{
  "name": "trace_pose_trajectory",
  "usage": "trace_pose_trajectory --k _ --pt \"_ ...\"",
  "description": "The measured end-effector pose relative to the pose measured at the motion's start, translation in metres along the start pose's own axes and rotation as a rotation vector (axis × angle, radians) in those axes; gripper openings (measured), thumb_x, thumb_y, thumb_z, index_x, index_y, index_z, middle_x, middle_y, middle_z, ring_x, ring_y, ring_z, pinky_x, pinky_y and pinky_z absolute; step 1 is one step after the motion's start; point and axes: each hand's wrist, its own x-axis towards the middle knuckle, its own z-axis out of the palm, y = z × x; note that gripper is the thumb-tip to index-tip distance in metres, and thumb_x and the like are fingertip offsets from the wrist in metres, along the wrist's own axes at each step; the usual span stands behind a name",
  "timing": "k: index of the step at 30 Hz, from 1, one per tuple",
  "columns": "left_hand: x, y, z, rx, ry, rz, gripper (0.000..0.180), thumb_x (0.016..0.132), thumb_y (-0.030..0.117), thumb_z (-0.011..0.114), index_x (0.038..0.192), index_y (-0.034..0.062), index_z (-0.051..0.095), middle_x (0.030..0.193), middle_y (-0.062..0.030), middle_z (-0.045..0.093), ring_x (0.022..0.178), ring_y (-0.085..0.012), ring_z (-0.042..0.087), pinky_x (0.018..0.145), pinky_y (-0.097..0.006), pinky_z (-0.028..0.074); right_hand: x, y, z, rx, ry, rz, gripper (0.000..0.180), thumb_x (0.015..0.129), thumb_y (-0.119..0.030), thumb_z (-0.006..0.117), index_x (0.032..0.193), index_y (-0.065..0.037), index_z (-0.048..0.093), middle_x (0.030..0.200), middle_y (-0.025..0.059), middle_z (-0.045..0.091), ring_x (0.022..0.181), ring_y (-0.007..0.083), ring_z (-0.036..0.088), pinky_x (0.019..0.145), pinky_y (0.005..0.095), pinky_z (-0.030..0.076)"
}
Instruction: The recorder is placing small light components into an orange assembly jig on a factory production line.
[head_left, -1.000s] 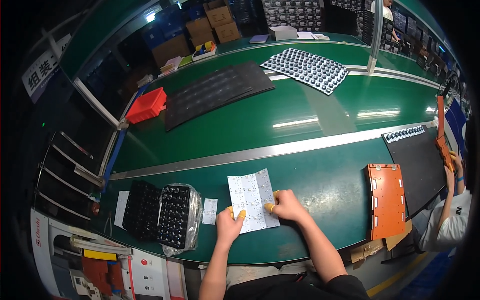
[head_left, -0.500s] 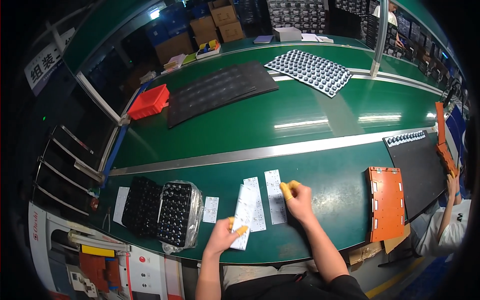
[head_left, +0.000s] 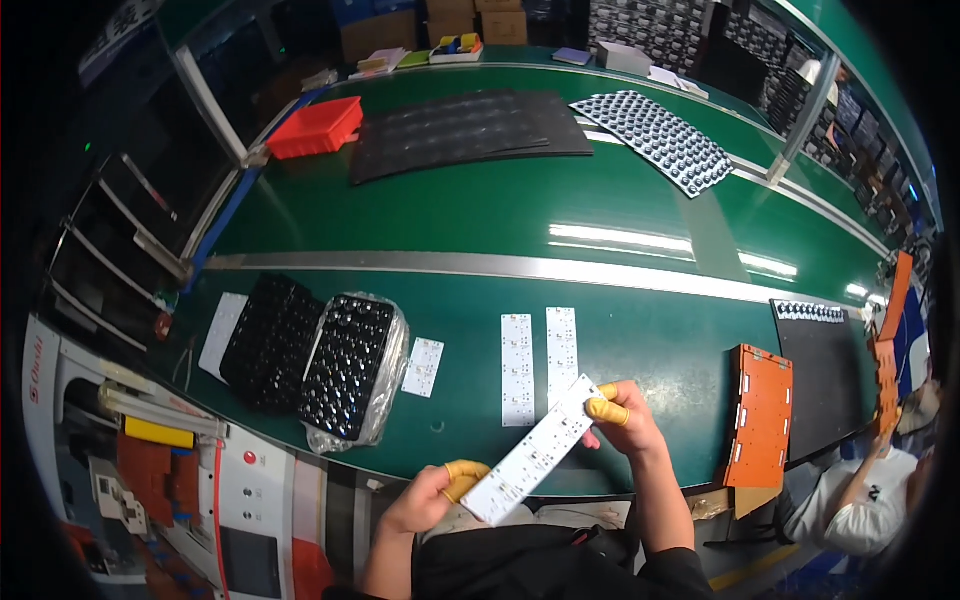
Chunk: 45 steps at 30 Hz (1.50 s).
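Observation:
A long white circuit board (head_left: 530,452) slants above the near table edge, held between both hands. My left hand (head_left: 428,496), with yellow finger covers, grips its lower left end. My right hand (head_left: 627,416), also in yellow finger covers, pinches the upper right end between thumb and fingers. Whether more boards are stacked under it, I cannot tell. Just beyond lie two similar strips on the green table, a left board strip (head_left: 517,370) and a right board strip (head_left: 562,345). The held board hides the lower end of the right one.
Left of the strips sit a short white board (head_left: 423,368), a plastic-wrapped stack of black lens trays (head_left: 350,368) and another black tray pile (head_left: 268,345). An orange fixture (head_left: 760,418) stands right, beside a black mat (head_left: 830,385). A co-worker's arm (head_left: 872,465) reaches in there.
My right hand has left the right strip on the table and taken the upper end of the held board. That board has turned from near upright to a slant. The view has shifted.

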Motion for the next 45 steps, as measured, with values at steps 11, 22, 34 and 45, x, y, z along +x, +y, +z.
trace_pose_trajectory --k 11,22,34,45 --pt "-0.038 -0.032 0.012 -0.256 0.037 0.019 0.022 0.087 0.000 0.067 0.108 -0.0045 0.061 0.096 -0.0090 0.067 0.086 -0.0142 0.065 0.073 -0.028 0.055 -0.015 -0.005 0.027 -0.450 -0.163 0.163 0.023 0.091 -0.015 0.066 0.086 0.007 0.068 0.064 0.0086 0.064 0.052 0.0118 0.060 0.043 0.0245 0.045" --pt "-0.049 -0.009 0.016 -0.261 0.262 0.038 0.020 0.086 -0.004 0.066 0.105 -0.0073 0.061 0.098 -0.0132 0.068 0.086 -0.0198 0.068 0.075 -0.030 0.056 -0.012 0.050 0.040 0.027 0.001 0.295 0.022 0.086 -0.019 0.066 0.085 0.003 0.064 0.066 0.0122 0.062 0.043 0.0160 0.053 0.038 0.0253 0.038" --pt "-0.035 -0.041 0.001 0.506 0.786 -0.096 0.014 0.085 0.005 0.067 0.092 -0.0076 0.068 0.080 -0.0198 0.070 0.074 -0.0267 0.072 0.066 -0.033 0.057 0.013 0.041 0.095 -1.395 -0.202 -0.245 0.026 0.074 -0.013 0.077 0.064 -0.002 0.055 0.057 0.0108 0.054 0.040 0.0248 0.051 0.040 0.0350 0.040" --pt "-0.029 -0.039 0.007 -0.378 0.614 0.132 0.018 0.088 -0.002 0.064 0.104 -0.0092 0.060 0.086 -0.0144 0.069 0.071 -0.0186 0.069 0.060 -0.029 0.056 0.068 0.057 0.055 -1.186 0.124 0.104 0.016 0.087 -0.010 0.068 0.078 0.002 0.063 0.073 0.0060 0.065 0.055 0.0167 0.058 0.050 0.0261 0.043"
